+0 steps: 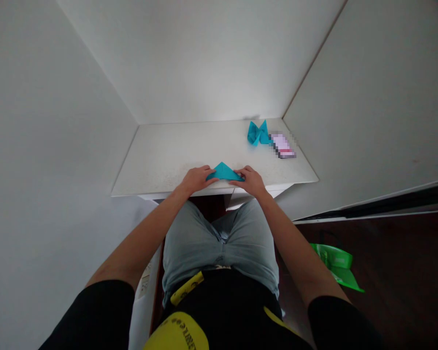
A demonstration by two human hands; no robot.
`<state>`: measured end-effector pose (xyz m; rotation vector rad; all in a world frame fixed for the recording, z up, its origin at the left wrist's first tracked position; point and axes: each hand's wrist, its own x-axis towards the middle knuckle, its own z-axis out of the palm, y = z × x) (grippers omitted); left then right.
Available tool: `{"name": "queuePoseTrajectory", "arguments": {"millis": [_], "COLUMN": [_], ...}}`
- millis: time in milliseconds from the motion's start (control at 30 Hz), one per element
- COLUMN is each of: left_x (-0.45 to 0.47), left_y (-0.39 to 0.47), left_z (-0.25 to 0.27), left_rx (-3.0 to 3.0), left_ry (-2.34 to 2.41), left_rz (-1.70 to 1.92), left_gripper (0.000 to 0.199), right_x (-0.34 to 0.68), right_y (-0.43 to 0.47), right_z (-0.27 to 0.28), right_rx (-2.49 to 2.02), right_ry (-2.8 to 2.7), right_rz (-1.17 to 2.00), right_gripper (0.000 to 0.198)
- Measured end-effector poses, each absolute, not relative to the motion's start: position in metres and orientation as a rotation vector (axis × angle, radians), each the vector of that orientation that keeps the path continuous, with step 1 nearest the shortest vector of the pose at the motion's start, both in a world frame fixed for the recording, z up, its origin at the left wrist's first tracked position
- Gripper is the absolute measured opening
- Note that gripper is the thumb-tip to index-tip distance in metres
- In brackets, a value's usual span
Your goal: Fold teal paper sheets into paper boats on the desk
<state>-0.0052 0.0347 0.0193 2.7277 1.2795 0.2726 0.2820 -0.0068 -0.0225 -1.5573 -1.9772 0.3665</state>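
A blue sheet of paper (222,171), folded into a low triangle with its peak pointing away from me, lies at the front edge of the white table. My left hand (198,179) pinches its left corner between thumb and fingers. At the opposite corner, my right hand (250,180) grips the paper the same way. Farther back on the right sits a folded blue paper figure (258,133) with pointed tips, touched by neither hand.
The white table (160,150) is hemmed in by walls on the left, back and right. A pixelated pinkish item (282,146) lies near its right side. Below right, a green plastic item (337,265) rests over the dark floor.
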Motion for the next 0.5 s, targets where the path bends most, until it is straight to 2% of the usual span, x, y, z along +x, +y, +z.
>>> {"name": "queuePoseTrajectory", "arguments": {"millis": [267, 433, 500], "left_x": [-0.005, 0.001, 0.005], "left_y": [0.036, 0.030, 0.028], "left_z": [0.028, 0.027, 0.025], "left_rx": [2.699, 2.733, 2.725], "left_ry": [1.280, 1.332, 1.356], "left_rz": [0.289, 0.261, 0.271], "left_gripper": [0.043, 0.040, 0.045], "right_x": [0.282, 0.279, 0.277], "right_y": [-0.008, -0.012, -0.012], "right_z": [-0.021, -0.018, -0.018], "right_rx": [-1.527, -1.523, -1.551], "right_ry": [-1.903, -1.838, -1.790], "right_rz": [0.413, 0.403, 0.427], "right_gripper": [0.051, 0.055, 0.061]}}
